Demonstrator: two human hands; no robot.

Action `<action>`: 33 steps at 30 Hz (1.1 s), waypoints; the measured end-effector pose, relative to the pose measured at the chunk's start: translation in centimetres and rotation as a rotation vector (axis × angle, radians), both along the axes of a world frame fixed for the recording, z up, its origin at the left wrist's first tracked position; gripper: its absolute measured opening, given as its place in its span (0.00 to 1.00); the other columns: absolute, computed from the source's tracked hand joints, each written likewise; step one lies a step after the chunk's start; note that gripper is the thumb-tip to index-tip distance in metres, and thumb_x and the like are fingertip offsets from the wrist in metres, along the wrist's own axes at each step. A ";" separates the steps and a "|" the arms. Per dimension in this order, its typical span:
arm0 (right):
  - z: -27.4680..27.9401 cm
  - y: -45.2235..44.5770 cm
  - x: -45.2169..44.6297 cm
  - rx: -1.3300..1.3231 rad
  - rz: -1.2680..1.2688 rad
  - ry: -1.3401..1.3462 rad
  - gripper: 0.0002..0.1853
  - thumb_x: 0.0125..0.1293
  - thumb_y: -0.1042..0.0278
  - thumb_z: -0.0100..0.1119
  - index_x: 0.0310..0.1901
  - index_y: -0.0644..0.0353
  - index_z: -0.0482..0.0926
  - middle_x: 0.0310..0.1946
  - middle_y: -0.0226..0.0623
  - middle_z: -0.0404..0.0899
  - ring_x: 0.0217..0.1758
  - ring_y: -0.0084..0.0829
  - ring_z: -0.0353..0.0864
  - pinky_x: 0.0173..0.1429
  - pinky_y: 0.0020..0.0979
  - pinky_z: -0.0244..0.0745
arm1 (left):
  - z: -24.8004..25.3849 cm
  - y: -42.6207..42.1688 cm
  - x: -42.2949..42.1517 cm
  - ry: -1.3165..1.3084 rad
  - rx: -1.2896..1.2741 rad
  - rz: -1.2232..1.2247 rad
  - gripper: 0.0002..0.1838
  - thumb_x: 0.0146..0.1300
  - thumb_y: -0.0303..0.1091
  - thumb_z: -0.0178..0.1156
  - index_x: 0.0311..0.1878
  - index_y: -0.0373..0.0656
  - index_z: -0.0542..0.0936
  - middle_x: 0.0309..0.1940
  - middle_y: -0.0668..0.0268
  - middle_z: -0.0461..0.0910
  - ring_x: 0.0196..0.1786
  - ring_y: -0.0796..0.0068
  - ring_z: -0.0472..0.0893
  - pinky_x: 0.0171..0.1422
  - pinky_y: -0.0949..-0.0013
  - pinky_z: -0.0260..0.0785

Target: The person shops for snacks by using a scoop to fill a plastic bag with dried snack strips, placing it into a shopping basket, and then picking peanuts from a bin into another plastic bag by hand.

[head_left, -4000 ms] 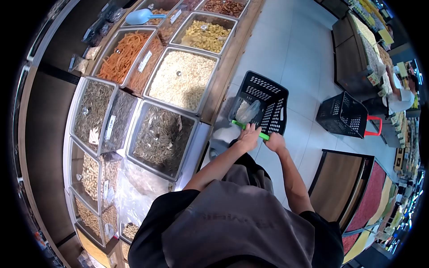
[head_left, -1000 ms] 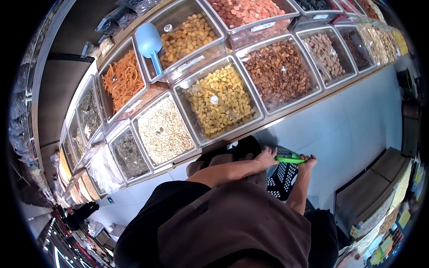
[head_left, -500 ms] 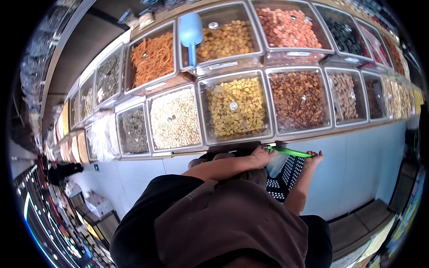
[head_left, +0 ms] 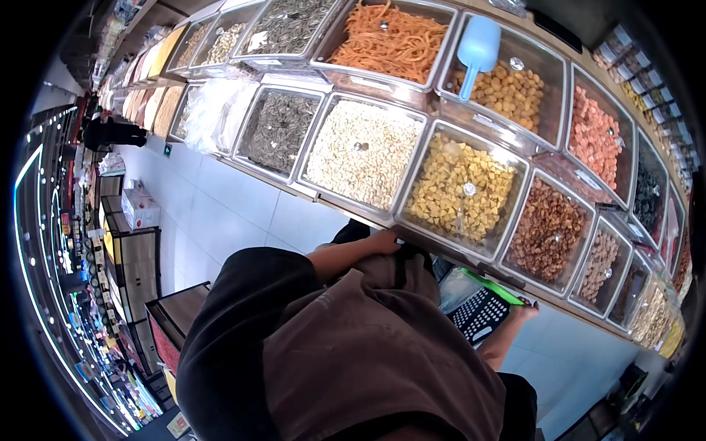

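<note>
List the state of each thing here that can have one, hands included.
Right hand: closed on green handle
Left hand: off the handle, grip unclear
Black basket: bag inside
Blue scoop: lying on closed lid
White-grain bin: covered
Clear plastic: crumpled

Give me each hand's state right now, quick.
Left hand: away from the basket's green handle; open or closed can't be told, fingers unclear.
Right hand: closed, holding the green handle near its end.
</note>
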State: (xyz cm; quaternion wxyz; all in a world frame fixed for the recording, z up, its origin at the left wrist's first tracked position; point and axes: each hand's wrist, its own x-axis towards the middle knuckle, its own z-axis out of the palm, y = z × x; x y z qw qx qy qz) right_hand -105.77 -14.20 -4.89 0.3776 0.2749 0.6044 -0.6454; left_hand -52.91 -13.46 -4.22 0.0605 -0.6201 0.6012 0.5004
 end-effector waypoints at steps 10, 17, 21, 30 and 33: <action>-0.9 -1.9 4.5 0.576 0.089 0.753 0.16 0.63 0.59 0.54 0.46 0.62 0.72 0.39 0.50 0.74 0.37 0.44 0.75 0.42 0.47 0.75 | 0.8 0.1 10.7 0.148 -0.272 0.033 0.19 0.58 0.42 0.58 0.47 0.40 0.84 0.42 0.48 0.84 0.49 0.49 0.82 0.58 0.53 0.73; 9.9 -9.8 25.3 0.597 -0.039 1.367 0.19 0.54 0.66 0.63 0.41 0.71 0.71 0.40 0.62 0.72 0.43 0.55 0.76 0.47 0.56 0.73 | 14.0 -3.5 30.9 0.460 -0.473 0.164 0.11 0.62 0.32 0.57 0.43 0.40 0.85 0.38 0.59 0.86 0.41 0.67 0.84 0.49 0.65 0.74; 10.3 -15.8 33.4 0.363 -0.022 1.464 0.17 0.56 0.70 0.61 0.42 0.71 0.69 0.42 0.58 0.68 0.42 0.53 0.71 0.50 0.54 0.69 | 17.0 -4.9 49.2 0.172 -0.747 0.646 0.14 0.58 0.34 0.62 0.46 0.40 0.84 0.37 0.55 0.85 0.41 0.66 0.85 0.51 0.66 0.76; 9.2 -14.9 50.0 0.159 0.523 1.600 0.15 0.61 0.70 0.57 0.44 0.73 0.69 0.44 0.54 0.69 0.48 0.44 0.70 0.52 0.46 0.69 | 15.6 -4.4 69.8 -0.875 -0.750 0.710 0.14 0.57 0.39 0.65 0.45 0.45 0.85 0.46 0.52 0.82 0.51 0.49 0.80 0.57 0.50 0.72; 9.4 -13.1 49.4 0.092 0.579 1.639 0.15 0.60 0.71 0.56 0.45 0.72 0.70 0.44 0.52 0.70 0.47 0.44 0.71 0.52 0.45 0.69 | 18.4 -6.2 72.9 -0.841 -1.066 0.811 0.10 0.60 0.37 0.63 0.37 0.41 0.87 0.29 0.53 0.85 0.33 0.54 0.86 0.44 0.55 0.77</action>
